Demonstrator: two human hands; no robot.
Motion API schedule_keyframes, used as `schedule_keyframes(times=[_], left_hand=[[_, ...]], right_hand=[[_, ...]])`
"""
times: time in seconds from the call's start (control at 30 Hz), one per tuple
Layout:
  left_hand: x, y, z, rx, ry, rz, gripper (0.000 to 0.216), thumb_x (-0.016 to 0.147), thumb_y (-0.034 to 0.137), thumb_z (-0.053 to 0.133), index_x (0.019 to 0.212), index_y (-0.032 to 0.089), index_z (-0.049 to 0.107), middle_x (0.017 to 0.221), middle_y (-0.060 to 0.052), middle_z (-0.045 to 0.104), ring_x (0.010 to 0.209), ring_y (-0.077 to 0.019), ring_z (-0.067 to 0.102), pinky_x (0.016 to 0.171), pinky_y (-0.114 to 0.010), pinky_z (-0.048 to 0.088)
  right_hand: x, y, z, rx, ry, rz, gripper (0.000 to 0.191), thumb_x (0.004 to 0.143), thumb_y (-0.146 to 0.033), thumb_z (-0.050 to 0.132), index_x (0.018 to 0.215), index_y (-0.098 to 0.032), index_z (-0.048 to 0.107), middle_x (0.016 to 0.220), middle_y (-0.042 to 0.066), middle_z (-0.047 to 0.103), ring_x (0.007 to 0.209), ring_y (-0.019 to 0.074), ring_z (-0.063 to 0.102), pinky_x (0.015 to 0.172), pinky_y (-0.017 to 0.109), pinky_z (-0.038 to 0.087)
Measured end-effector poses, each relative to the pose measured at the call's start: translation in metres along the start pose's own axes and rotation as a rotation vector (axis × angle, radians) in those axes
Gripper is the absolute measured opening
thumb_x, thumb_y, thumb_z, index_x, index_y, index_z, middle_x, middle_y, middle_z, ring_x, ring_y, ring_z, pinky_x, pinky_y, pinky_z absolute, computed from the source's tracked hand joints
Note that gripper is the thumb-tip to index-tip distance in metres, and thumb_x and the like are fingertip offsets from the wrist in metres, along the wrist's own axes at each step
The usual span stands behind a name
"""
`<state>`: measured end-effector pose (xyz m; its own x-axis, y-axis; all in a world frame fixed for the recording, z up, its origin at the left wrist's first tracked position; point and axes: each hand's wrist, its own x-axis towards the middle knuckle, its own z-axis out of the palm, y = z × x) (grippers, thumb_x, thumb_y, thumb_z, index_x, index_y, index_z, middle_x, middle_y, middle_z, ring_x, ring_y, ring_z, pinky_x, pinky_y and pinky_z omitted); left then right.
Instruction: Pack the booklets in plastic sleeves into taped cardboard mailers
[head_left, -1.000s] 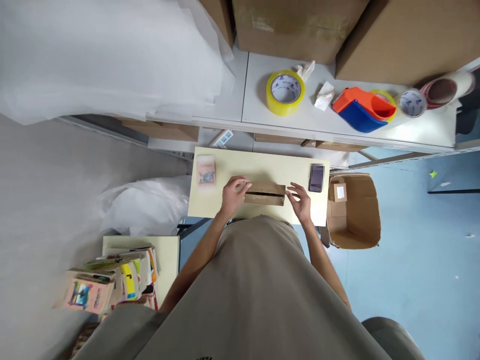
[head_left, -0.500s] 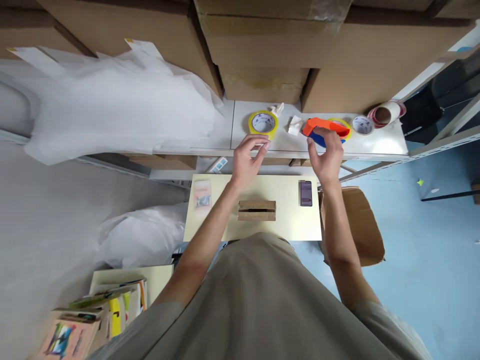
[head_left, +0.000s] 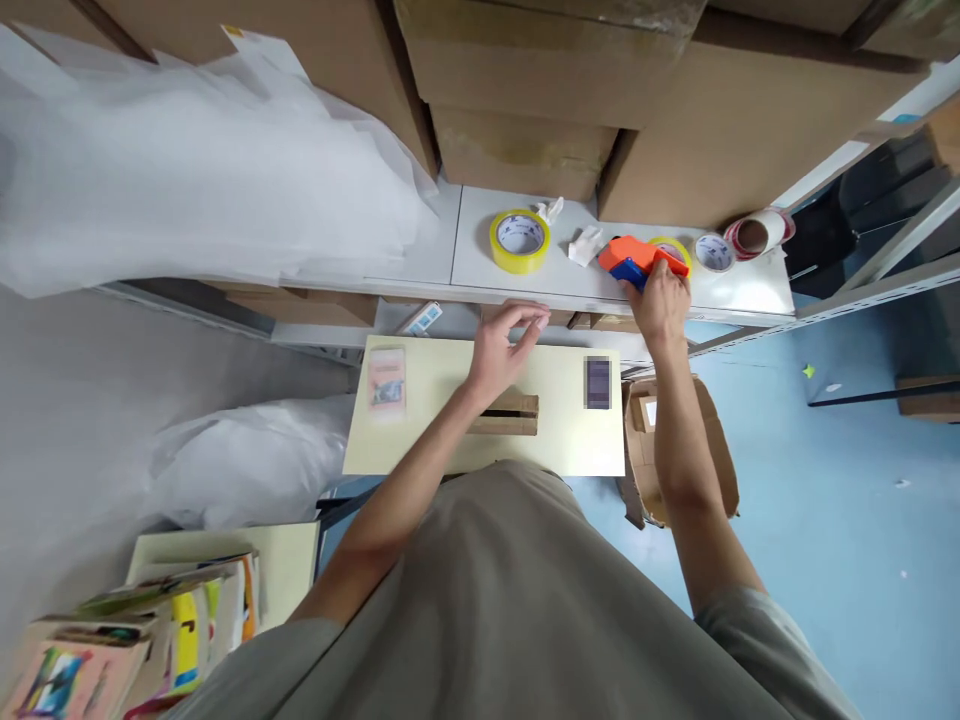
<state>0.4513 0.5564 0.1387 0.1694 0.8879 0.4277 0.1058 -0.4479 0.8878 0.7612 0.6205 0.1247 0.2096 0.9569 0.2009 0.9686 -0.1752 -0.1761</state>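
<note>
My right hand (head_left: 660, 302) is stretched out to the white shelf (head_left: 465, 255) and grips the orange and blue tape dispenser (head_left: 631, 258) there. My left hand (head_left: 501, 345) hovers over the small cream table (head_left: 442, 440) with curled, parted fingers and holds nothing. Just below it lies a small flat cardboard box (head_left: 516, 413). A yellow tape roll (head_left: 519, 240) stands on the shelf to the left of the dispenser.
A phone (head_left: 598, 382) and a wrapped card pack (head_left: 386, 378) lie on the table. An open carton (head_left: 660, 440) sits on the blue floor at right. Big cardboard boxes (head_left: 540, 80) and white foam sheets (head_left: 187, 190) fill the shelf. Books (head_left: 150, 620) are stacked lower left.
Both hands left the small cardboard box and rose toward the shelf. My right hand closed on the tape dispenser; my left hand drew back over the table.
</note>
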Motion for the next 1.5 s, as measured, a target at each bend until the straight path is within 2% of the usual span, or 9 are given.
schedule_keyframes(times=[0.2, 0.3, 0.43, 0.7, 0.83, 0.93, 1.17, 1.33, 1.5], left_hand=[[-0.064, 0.005, 0.008, -0.154, -0.034, -0.227, 0.032, 0.114, 0.052, 0.068, 0.121, 0.022, 0.077, 0.124, -0.011, 0.084, 0.112, -0.0201, 0.082, 0.102, -0.034, 0.067], [-0.087, -0.005, 0.012, -0.246, -0.021, -0.328, 0.032, 0.112, 0.051, 0.070, 0.126, 0.023, 0.072, 0.126, -0.012, 0.083, 0.113, -0.0211, 0.082, 0.101, -0.035, 0.068], [-0.100, -0.022, 0.009, -0.361, 0.051, -0.424, 0.031, 0.108, 0.050, 0.073, 0.124, 0.024, 0.067, 0.121, -0.010, 0.082, 0.112, -0.0227, 0.083, 0.093, -0.034, 0.069], [-0.117, -0.015, -0.013, -0.471, -0.050, -0.501, 0.028, 0.104, 0.046, 0.076, 0.119, 0.024, 0.068, 0.116, -0.009, 0.082, 0.104, -0.0230, 0.084, 0.095, -0.038, 0.070], [-0.118, 0.006, -0.050, -0.339, 0.089, -0.382, 0.038, 0.106, 0.047, 0.077, 0.138, 0.028, 0.068, 0.132, -0.011, 0.078, 0.120, -0.0243, 0.080, 0.102, -0.038, 0.069], [-0.110, 0.023, -0.084, -0.190, 0.060, -0.253, 0.039, 0.108, 0.047, 0.075, 0.143, 0.030, 0.071, 0.141, -0.011, 0.073, 0.127, -0.0253, 0.075, 0.101, -0.038, 0.068], [-0.100, 0.023, -0.124, -0.030, -0.016, -0.120, 0.019, 0.106, 0.047, 0.080, 0.115, 0.030, 0.082, 0.110, -0.006, 0.079, 0.094, -0.0199, 0.075, 0.075, -0.033, 0.064], [-0.112, 0.010, -0.134, -0.071, -0.023, -0.178, 0.027, 0.104, 0.056, 0.082, 0.097, 0.030, 0.083, 0.092, -0.004, 0.079, 0.085, -0.0202, 0.074, 0.076, -0.036, 0.064], [-0.131, -0.006, -0.134, -0.124, 0.030, -0.299, 0.029, 0.103, 0.055, 0.082, 0.093, 0.027, 0.082, 0.085, -0.004, 0.079, 0.073, -0.0170, 0.068, 0.065, -0.031, 0.055]], right_hand=[[-0.110, -0.035, -0.010, 0.441, -0.028, -0.055, 0.072, 0.105, -0.086, 0.055, 0.137, -0.021, 0.056, 0.108, 0.014, 0.075, 0.092, 0.0334, 0.074, 0.085, 0.051, 0.064], [-0.161, -0.064, -0.005, 0.607, -0.092, -0.102, 0.070, 0.102, -0.088, 0.061, 0.131, -0.023, 0.059, 0.107, 0.011, 0.076, 0.091, 0.0295, 0.074, 0.083, 0.047, 0.066], [-0.196, -0.091, 0.003, 0.671, -0.187, -0.098, 0.065, 0.100, -0.084, 0.066, 0.127, -0.025, 0.060, 0.109, 0.013, 0.077, 0.093, 0.0314, 0.076, 0.083, 0.048, 0.068], [-0.210, -0.108, -0.009, 0.691, -0.243, -0.080, 0.066, 0.098, -0.081, 0.072, 0.132, -0.024, 0.064, 0.115, 0.015, 0.080, 0.097, 0.0341, 0.080, 0.085, 0.052, 0.072], [-0.215, -0.111, -0.013, 0.672, -0.294, -0.151, 0.065, 0.099, -0.079, 0.074, 0.133, -0.025, 0.064, 0.113, 0.014, 0.078, 0.099, 0.0346, 0.081, 0.085, 0.054, 0.074], [-0.215, -0.110, -0.018, 0.628, -0.329, -0.252, 0.062, 0.102, -0.076, 0.072, 0.136, -0.025, 0.064, 0.111, 0.013, 0.077, 0.097, 0.0339, 0.079, 0.081, 0.054, 0.074], [-0.207, -0.115, -0.031, 0.485, -0.440, -0.446, 0.054, 0.107, -0.069, 0.067, 0.143, -0.029, 0.062, 0.106, 0.012, 0.077, 0.095, 0.0360, 0.077, 0.079, 0.059, 0.073], [-0.206, -0.126, -0.040, 0.387, -0.523, -0.512, 0.056, 0.106, -0.074, 0.065, 0.137, -0.028, 0.064, 0.100, 0.012, 0.079, 0.094, 0.0376, 0.077, 0.084, 0.059, 0.070], [-0.204, -0.149, -0.050, 0.238, -0.646, -0.459, 0.072, 0.099, -0.084, 0.065, 0.137, -0.024, 0.068, 0.104, 0.014, 0.082, 0.088, 0.0373, 0.080, 0.076, 0.051, 0.066]])
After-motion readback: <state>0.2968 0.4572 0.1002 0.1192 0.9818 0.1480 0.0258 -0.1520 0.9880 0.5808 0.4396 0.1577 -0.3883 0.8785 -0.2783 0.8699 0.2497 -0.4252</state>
